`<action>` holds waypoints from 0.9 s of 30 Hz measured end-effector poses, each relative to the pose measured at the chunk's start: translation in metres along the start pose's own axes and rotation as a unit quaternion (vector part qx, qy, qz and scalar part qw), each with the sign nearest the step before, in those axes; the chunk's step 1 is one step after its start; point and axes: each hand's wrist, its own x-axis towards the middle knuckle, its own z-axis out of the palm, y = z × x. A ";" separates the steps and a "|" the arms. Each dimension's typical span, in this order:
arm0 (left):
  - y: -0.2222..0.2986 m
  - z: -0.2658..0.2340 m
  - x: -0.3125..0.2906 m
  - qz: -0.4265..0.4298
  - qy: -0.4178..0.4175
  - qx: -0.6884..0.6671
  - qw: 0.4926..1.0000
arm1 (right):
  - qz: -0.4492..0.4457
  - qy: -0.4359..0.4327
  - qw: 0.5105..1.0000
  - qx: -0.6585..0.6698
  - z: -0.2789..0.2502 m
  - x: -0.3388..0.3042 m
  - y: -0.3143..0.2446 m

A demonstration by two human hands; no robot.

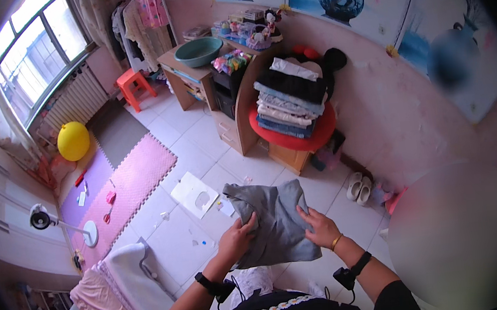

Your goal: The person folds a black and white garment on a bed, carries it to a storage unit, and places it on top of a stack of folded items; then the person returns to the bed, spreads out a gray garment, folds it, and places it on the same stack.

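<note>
A grey cloth garment (pixel 278 219), partly folded into a loose rectangle, hangs in the air in front of my body. My left hand (pixel 237 239) grips its left side, thumb on top of the cloth. On the opposite side my right hand (pixel 321 228) pinches the edge, a gold bracelet on that wrist. Fingers of both hands are partly hidden by the cloth. Beyond the garment, a stack of folded clothes (pixel 288 103) in black, white, grey and denim blue rests on a red round seat (pixel 326 129).
A wooden desk (pixel 231 135) with a green basin (pixel 199 52) stands beyond. White cardboard (pixel 194 195) and scraps lie on the tiles. Pink and purple foam mats (pixel 138 169), a yellow balloon (pixel 73 141) and a lamp (pixel 90 233) are left. A pink cloth (pixel 100 300) lies near left; white shoes (pixel 359 189) sit right.
</note>
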 end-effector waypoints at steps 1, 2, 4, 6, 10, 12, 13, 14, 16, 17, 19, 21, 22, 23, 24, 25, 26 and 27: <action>-0.006 -0.004 0.016 0.014 0.003 -0.007 1.000 | 0.019 -0.019 1.000 0.000 -0.004 0.013 0.005; -0.015 -0.008 0.031 0.029 0.007 -0.014 0.999 | 0.007 0.005 1.000 -0.010 -0.008 0.028 0.009; -0.024 -0.019 0.064 0.045 0.005 -0.018 0.999 | -0.016 0.052 0.998 -0.029 -0.017 0.057 0.014; -0.027 -0.035 0.099 0.049 -0.009 -0.010 0.999 | 0.011 0.040 0.999 -0.031 -0.034 0.084 0.020; -0.028 -0.066 0.173 0.085 0.007 -0.001 0.996 | 0.033 0.069 0.997 -0.027 -0.064 0.130 0.038; -0.029 -0.075 0.205 0.116 0.018 -0.002 0.993 | 0.046 0.079 0.996 -0.017 -0.073 0.148 0.047; -0.026 -0.078 0.220 0.119 0.020 0.002 0.993 | 0.058 0.079 0.995 -0.014 -0.084 0.156 0.052; -0.023 -0.082 0.234 0.121 0.023 0.006 0.992 | 0.053 0.091 0.994 -0.019 -0.091 0.166 0.058; -0.020 -0.086 0.262 0.127 0.030 0.011 0.991 | 0.041 0.113 0.993 -0.022 -0.100 0.184 0.070; -0.020 -0.088 0.276 0.131 0.034 0.010 0.991 | 0.037 0.122 0.991 -0.032 -0.106 0.195 0.075; -0.017 -0.093 0.309 0.140 0.040 0.009 0.989 | 0.043 0.119 0.991 -0.039 -0.126 0.219 0.088; -0.009 -0.102 0.346 0.153 0.042 0.009 0.987 | 0.026 0.139 0.989 -0.045 -0.141 0.241 0.110; -0.008 -0.105 0.364 0.164 0.052 0.010 0.985 | 0.016 0.151 0.987 -0.045 -0.147 0.252 0.122; -0.006 -0.108 0.382 0.175 0.063 0.012 0.982 | 0.020 0.148 0.987 -0.057 -0.156 0.262 0.131; -0.004 -0.110 0.398 0.186 0.073 0.014 0.980 | 0.023 0.158 0.986 -0.046 -0.162 0.273 0.142; -0.004 -0.112 0.416 0.196 0.084 0.010 0.977 | 0.029 0.170 0.984 -0.033 -0.168 0.285 0.150; -0.006 -0.111 0.435 0.206 0.093 0.006 0.974 | 0.034 0.182 0.982 -0.020 -0.174 0.297 0.159; -0.006 -0.112 0.454 0.216 0.103 0.001 0.971 | 0.015 0.197 0.980 -0.014 -0.184 0.311 0.169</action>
